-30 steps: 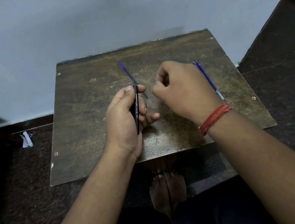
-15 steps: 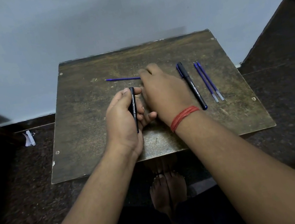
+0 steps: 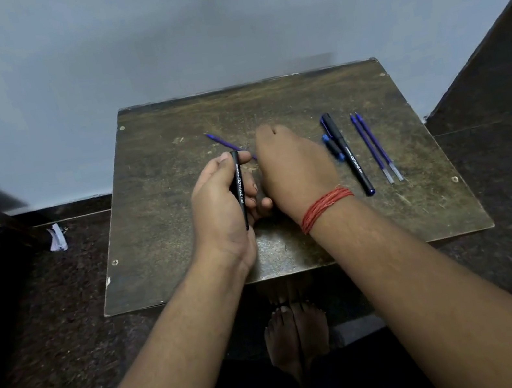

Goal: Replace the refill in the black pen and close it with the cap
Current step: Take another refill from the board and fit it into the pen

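Observation:
My left hand (image 3: 219, 207) grips a black pen barrel (image 3: 240, 189) marked "Octane Gel", held nearly upright over the middle of the small brown table (image 3: 165, 209). My right hand (image 3: 295, 170) is just to its right, knuckles up, fingers curled down and hidden. A thin blue refill (image 3: 227, 144) sticks out from under those fingers, slanting up and to the left, its near end hidden beside the barrel's top. A small dark cap with blue ends (image 3: 332, 147) lies to the right of my right hand.
A second black pen (image 3: 349, 157) lies capped on the right of the table, with two blue refills (image 3: 374, 147) side by side beyond it. A scrap of paper (image 3: 57, 237) lies on the dark floor at left. Bare feet (image 3: 295, 327) show under the table's near edge.
My right hand moved left from the pens to the barrel. The blue refill swung from lying level to slanting toward the barrel's top. The small cap beside the second pen has come into view.

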Tool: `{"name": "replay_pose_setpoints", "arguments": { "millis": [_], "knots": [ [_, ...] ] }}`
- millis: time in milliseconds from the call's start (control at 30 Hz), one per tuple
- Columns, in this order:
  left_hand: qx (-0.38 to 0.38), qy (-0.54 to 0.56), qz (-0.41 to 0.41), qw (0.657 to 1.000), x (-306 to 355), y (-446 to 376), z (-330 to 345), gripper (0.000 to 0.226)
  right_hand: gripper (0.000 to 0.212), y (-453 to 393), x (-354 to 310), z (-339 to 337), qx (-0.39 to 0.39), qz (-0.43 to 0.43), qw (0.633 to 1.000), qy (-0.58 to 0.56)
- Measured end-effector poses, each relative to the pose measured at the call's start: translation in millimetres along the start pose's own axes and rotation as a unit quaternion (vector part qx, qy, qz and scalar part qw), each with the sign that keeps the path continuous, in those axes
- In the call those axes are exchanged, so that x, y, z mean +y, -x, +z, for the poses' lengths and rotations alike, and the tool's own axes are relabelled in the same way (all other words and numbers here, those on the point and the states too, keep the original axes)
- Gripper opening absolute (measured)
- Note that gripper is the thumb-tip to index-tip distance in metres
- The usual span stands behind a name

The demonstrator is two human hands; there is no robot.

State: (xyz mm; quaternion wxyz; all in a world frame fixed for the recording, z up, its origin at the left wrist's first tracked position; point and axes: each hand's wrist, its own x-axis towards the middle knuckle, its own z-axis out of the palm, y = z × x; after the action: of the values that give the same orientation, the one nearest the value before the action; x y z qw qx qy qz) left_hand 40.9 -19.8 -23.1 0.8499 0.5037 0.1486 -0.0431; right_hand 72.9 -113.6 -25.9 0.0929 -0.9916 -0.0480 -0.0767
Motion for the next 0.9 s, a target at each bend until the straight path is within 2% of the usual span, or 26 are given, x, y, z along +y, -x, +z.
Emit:
{"name": "replay_pose_setpoints", "arguments": {
  "millis": [167,267,333,400,467,533,600,667,900],
  "knots": [
    [0.002,0.006,-0.005,1.000,0.5,0.1,-0.7,0.026,0.027,1.3,3.7,-0.3,-0.062,0.012,0.998,-0.016],
    [-0.003,0.005,-0.012,1.000,0.3,-0.3,-1.7,0.026,0.020,-3.4,11.0,-7.0,-0.044,0.049,0.989,-0.133],
    [-0.015,-0.004,-0.019,1.000,0.5,0.2,-2.1,0.027,0.014,-4.5,17.7,-11.9,-0.018,0.080,0.966,-0.244],
    [-0.031,-0.016,-0.031,0.999,0.1,1.4,-1.4,0.028,0.012,-0.9,25.1,-17.2,-0.005,0.130,0.908,-0.399],
    [-0.056,-0.018,-0.045,0.997,-0.8,3.2,0.5,0.027,0.016,4.0,31.5,-23.2,0.001,0.184,0.811,-0.555],
    [-0.087,-0.023,-0.061,0.994,-1.8,5.1,2.3,0.027,0.014,5.4,37.1,-25.7,-0.011,0.217,0.724,-0.655],
    [-0.113,-0.039,-0.072,0.990,-3.9,7.0,3.7,0.026,0.011,4.9,41.9,-27.3,-0.023,0.226,0.685,-0.692],
    [-0.128,-0.050,-0.074,0.988,-6.3,8.4,4.5,0.026,0.011,4.1,45.5,-26.6,-0.036,0.220,0.681,-0.698],
    [-0.136,-0.055,-0.069,0.987,-7.1,8.2,4.0,0.026,0.006,6.4,45.4,-26.8,-0.082,0.171,0.726,-0.661]
  ]
}}
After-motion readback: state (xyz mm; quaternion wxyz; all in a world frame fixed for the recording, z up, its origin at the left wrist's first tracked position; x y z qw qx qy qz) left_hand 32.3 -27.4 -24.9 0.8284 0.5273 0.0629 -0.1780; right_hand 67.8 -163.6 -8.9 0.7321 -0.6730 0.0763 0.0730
